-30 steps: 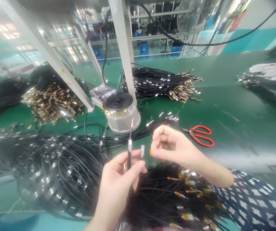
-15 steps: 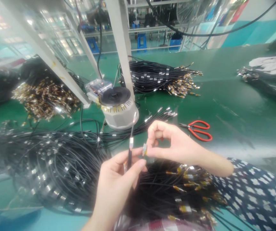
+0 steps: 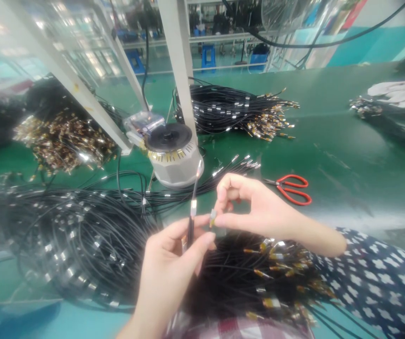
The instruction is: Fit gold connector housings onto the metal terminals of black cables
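Observation:
My left hand is closed around a black cable, which stands upright between thumb and fingers. Near the cable's top is a silver-white band, and a thin lead with a bright tip rises above it. My right hand is beside it, thumb and index finger pinched on a small grey-and-yellow tape piece. That piece is close to the left fingertips and apart from the band. Below both hands lies a heap of black cables with yellow-wrapped ends.
A grey round tape dispenser with a black top stands behind the hands. Red-handled scissors lie to the right. Cable bundles rest farther back, more cables at left. White metal posts rise from the green table.
Both hands keep nearly the same pose and hold the same things. The view has shifted very slightly.

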Demonstrator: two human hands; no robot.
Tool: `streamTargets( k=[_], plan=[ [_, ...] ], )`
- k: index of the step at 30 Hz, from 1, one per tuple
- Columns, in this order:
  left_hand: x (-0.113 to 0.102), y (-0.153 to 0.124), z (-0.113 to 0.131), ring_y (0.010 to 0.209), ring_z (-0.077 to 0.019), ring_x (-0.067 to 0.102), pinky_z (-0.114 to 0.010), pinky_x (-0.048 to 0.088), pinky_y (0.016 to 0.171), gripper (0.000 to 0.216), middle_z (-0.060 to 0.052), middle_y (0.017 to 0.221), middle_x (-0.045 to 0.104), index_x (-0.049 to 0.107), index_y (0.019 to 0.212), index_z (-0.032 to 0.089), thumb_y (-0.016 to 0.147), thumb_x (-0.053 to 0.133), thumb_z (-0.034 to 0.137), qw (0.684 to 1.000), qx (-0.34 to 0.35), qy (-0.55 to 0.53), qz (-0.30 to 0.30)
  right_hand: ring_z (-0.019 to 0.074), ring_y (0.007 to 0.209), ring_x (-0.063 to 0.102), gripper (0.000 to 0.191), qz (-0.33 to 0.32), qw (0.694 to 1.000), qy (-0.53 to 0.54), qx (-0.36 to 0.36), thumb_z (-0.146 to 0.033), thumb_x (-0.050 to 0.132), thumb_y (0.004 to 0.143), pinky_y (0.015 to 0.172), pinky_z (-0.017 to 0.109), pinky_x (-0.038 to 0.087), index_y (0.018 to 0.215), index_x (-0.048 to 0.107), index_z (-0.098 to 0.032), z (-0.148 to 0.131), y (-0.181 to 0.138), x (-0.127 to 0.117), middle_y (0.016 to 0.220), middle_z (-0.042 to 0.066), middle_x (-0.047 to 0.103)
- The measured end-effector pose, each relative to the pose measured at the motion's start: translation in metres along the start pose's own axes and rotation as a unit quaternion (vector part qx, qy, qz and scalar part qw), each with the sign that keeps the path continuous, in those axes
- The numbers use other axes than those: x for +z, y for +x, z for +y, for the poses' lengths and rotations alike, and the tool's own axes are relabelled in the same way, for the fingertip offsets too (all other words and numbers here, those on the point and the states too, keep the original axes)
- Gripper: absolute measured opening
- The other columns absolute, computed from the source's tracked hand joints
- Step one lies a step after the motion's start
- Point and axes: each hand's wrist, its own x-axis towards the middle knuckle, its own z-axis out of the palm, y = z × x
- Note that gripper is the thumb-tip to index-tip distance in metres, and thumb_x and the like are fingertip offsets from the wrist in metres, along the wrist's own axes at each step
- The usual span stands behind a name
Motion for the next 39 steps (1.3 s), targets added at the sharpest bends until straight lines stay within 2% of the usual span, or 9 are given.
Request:
streamTargets(
  k=[4,8,12,19,23,26,30,35,39],
  plan=[
    [0.002,-0.002,0.002,0.036,-0.0066,0.045,-0.017,0.037,0.036,0.023,-0.002,0.056,0.069,0.078,0.091,0.018,0.069,0.078,0.021,1.0,-0.001,-0.003,-0.001,0.0119,0.072,0.058,0.024,0.015,1.0,-0.017,0.007,-0.01,0.068,0.074,0.069,0.026,0.046,0.081,0.047,-0.019,-0.001,-0.001,0.002,0.076,-0.002,0.061],
    [0.007,-0.005,0.002,0.038,-0.0066,0.043,-0.018,0.036,0.037,0.021,-0.001,0.055,0.067,0.079,0.09,0.018,0.069,0.077,0.02,0.999,0.003,-0.007,0.034,0.0107,0.068,0.052,0.021,0.047,0.997,-0.045,0.035,-0.007,0.065,0.071,0.064,0.024,0.044,0.077,0.049,-0.019,-0.001,-0.002,0.008,0.074,-0.003,0.058],
    [0.006,-0.003,-0.002,0.038,-0.0069,0.043,-0.019,0.037,0.038,0.025,-0.002,0.059,0.068,0.078,0.093,0.017,0.07,0.078,0.025,1.0,-0.002,-0.021,0.008,0.0102,0.066,0.05,0.018,0.06,0.996,-0.04,0.05,-0.007,0.064,0.07,0.061,0.023,0.043,0.076,0.051,-0.019,0.0,-0.002,0.011,0.073,-0.003,0.058],
    [0.003,0.003,-0.003,0.037,-0.0037,0.042,-0.016,0.032,0.038,0.025,-0.002,0.06,0.067,0.075,0.096,0.014,0.073,0.076,0.024,0.996,-0.022,-0.081,0.007,0.0139,0.077,0.06,0.02,0.051,0.99,0.105,0.079,-0.032,0.066,0.083,0.07,0.027,0.046,0.09,0.055,-0.017,0.012,-0.003,0.009,0.088,0.005,0.067],
    [0.001,0.002,-0.003,0.036,-0.0047,0.044,-0.017,0.033,0.037,0.028,-0.002,0.059,0.067,0.073,0.096,0.013,0.072,0.078,0.024,0.995,-0.019,-0.098,0.022,0.0125,0.073,0.057,0.024,0.114,0.989,0.058,0.069,-0.039,0.061,0.086,0.066,0.025,0.045,0.097,0.061,-0.017,0.02,-0.005,0.012,0.091,0.004,0.066],
    [0.0,0.002,-0.003,0.036,-0.0052,0.045,-0.017,0.033,0.036,0.029,-0.002,0.058,0.067,0.072,0.097,0.013,0.071,0.078,0.026,0.994,-0.015,-0.1,0.028,0.0136,0.072,0.056,0.028,0.116,0.989,0.051,0.071,-0.043,0.064,0.083,0.065,0.026,0.045,0.093,0.065,-0.016,0.024,-0.004,0.017,0.085,0.003,0.065],
    [-0.002,0.003,-0.004,0.038,-0.0056,0.047,-0.017,0.035,0.036,0.03,-0.001,0.06,0.067,0.072,0.098,0.014,0.072,0.079,0.027,0.995,-0.011,-0.102,0.02,0.0151,0.072,0.058,0.021,0.108,0.99,0.07,0.06,-0.035,0.072,0.076,0.069,0.029,0.047,0.08,0.068,-0.015,0.023,-0.003,0.026,0.079,0.003,0.068],
    [-0.002,0.003,-0.006,0.035,-0.006,0.049,-0.017,0.037,0.036,0.033,0.0,0.06,0.068,0.071,0.099,0.014,0.07,0.08,0.027,0.996,-0.008,-0.084,0.034,0.0133,0.066,0.057,0.012,0.126,0.989,0.063,0.043,-0.025,0.068,0.08,0.065,0.027,0.045,0.073,0.069,-0.014,0.018,-0.003,0.031,0.07,0.001,0.069],
    [-0.001,0.002,-0.006,0.035,-0.0068,0.05,-0.018,0.038,0.036,0.032,0.0,0.059,0.068,0.071,0.098,0.015,0.07,0.08,0.028,0.997,0.015,-0.053,0.051,0.0137,0.067,0.059,0.011,0.154,0.988,-0.006,-0.005,-0.02,0.067,0.081,0.064,0.027,0.045,0.071,0.069,-0.016,0.017,-0.007,0.033,0.07,0.001,0.069]
  ],
)
